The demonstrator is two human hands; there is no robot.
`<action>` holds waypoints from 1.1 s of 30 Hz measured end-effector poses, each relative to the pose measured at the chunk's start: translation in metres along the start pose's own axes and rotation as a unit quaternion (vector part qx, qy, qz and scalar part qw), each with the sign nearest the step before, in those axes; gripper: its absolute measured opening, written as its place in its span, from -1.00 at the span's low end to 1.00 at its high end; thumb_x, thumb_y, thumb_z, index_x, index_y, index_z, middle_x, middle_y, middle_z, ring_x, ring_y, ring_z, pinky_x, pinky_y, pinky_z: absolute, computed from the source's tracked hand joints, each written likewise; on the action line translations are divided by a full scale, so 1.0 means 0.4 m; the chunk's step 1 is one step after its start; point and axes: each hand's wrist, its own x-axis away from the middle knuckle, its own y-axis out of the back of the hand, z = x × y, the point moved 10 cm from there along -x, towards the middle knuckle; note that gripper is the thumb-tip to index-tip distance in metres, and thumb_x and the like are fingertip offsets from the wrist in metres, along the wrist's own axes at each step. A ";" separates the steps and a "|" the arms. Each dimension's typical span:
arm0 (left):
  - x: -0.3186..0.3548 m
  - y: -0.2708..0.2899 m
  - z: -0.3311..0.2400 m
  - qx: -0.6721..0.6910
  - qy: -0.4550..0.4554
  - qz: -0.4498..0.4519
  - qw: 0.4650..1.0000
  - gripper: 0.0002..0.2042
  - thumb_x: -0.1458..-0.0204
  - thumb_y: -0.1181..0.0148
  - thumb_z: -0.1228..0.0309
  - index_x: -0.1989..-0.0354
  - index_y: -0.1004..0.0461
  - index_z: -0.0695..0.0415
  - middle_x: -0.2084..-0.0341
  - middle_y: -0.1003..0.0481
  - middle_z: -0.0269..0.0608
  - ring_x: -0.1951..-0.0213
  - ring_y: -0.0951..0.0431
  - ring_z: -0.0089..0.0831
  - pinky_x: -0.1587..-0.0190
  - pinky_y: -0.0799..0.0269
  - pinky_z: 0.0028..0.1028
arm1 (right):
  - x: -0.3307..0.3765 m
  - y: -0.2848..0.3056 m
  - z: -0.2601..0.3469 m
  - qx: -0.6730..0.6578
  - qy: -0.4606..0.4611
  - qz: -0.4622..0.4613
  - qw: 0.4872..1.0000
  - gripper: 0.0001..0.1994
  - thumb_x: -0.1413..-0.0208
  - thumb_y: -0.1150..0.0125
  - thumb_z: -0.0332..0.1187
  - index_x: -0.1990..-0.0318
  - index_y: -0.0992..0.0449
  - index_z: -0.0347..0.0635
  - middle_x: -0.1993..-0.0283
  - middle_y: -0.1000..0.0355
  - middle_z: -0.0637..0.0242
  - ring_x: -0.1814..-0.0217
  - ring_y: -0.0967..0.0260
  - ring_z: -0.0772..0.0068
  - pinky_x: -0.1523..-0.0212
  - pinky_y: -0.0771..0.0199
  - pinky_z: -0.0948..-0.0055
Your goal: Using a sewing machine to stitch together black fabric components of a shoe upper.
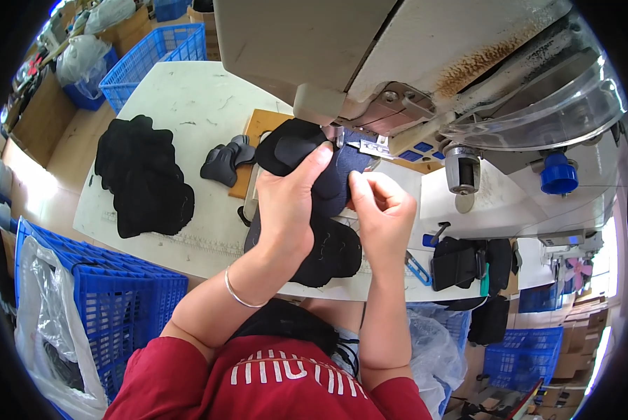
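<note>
My left hand [289,203] presses flat on a dark fabric piece [296,147] and holds it under the head of a cream sewing machine [370,63]. My right hand [382,210] pinches the near edge of the same dark blue-black piece [342,171] close to the needle area [340,136]. More black fabric pieces [335,252] lie beneath my hands at the table's front edge. A thin bangle sits on my left wrist.
A pile of black fabric pieces [142,178] lies on the white table [195,98] to the left, with a few grey shaped pieces [226,161] beside it. Blue plastic crates [111,294] stand at lower left and upper left [156,52]. Black pieces [461,262] hang at the right.
</note>
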 end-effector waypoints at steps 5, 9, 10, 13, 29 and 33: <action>0.021 0.003 -0.002 0.005 -0.028 -0.023 0.999 -0.93 0.01 -0.26 0.50 0.36 -0.53 0.20 0.42 -0.50 -0.42 0.39 -0.45 -0.66 0.30 -0.38 -0.58 | -0.006 0.011 0.010 -0.023 -0.010 0.012 1.000 -0.82 -0.11 -0.18 -0.41 0.46 -0.52 -0.36 0.60 -0.35 0.52 0.55 -0.20 0.80 0.52 -0.18 0.70; 0.022 -0.002 -0.002 -0.001 -0.032 -0.009 0.999 -0.93 -0.01 -0.25 0.48 0.37 -0.53 0.20 0.44 -0.51 -0.42 0.42 -0.44 -0.67 0.33 -0.37 -0.61 | 0.033 -0.003 -0.015 -0.043 -0.030 0.031 0.998 -0.81 -0.07 -0.24 -0.42 0.49 -0.49 -0.36 0.61 -0.31 0.52 0.55 -0.19 0.79 0.54 -0.19 0.71; 0.025 0.001 0.001 -0.003 -0.028 -0.014 1.000 -0.92 -0.02 -0.24 0.46 0.37 -0.54 0.20 0.45 -0.51 -0.41 0.43 -0.45 -0.68 0.36 -0.37 -0.61 | 0.042 -0.011 -0.025 -0.025 -0.037 0.030 0.999 -0.80 -0.07 -0.25 -0.42 0.52 -0.47 -0.34 0.61 -0.30 0.53 0.55 -0.19 0.79 0.54 -0.21 0.71; 0.025 0.010 -0.005 -0.009 -0.015 0.000 1.000 -0.90 -0.06 -0.21 0.43 0.32 -0.53 0.19 0.42 -0.52 -0.36 0.42 -0.51 -0.62 0.37 -0.43 -0.59 | 0.044 -0.022 -0.052 -0.050 -0.051 0.033 0.997 -0.76 -0.08 -0.26 -0.40 0.57 -0.44 -0.32 0.61 -0.30 0.53 0.56 -0.19 0.79 0.54 -0.26 0.69; -0.004 0.023 -0.050 -0.141 0.053 0.141 0.978 -0.80 0.01 -0.30 0.33 0.34 -0.54 0.22 0.49 -0.55 -0.31 0.51 -0.53 -0.60 0.51 -0.42 -0.60 | 0.040 -0.032 -0.058 -0.124 -0.061 0.049 0.989 -0.72 -0.13 -0.20 -0.37 0.60 -0.42 -0.26 0.58 -0.38 0.48 0.55 -0.27 0.73 0.51 -0.37 0.65; -0.006 0.023 -0.055 -0.166 0.037 0.144 0.975 -0.80 0.03 -0.32 0.35 0.36 -0.55 0.25 0.50 -0.56 -0.29 0.51 -0.53 -0.60 0.53 -0.42 -0.60 | 0.048 -0.039 -0.044 -0.099 -0.055 0.049 0.992 -0.77 -0.14 -0.17 -0.37 0.52 -0.47 -0.30 0.56 -0.41 0.43 0.54 -0.30 0.70 0.49 -0.30 0.65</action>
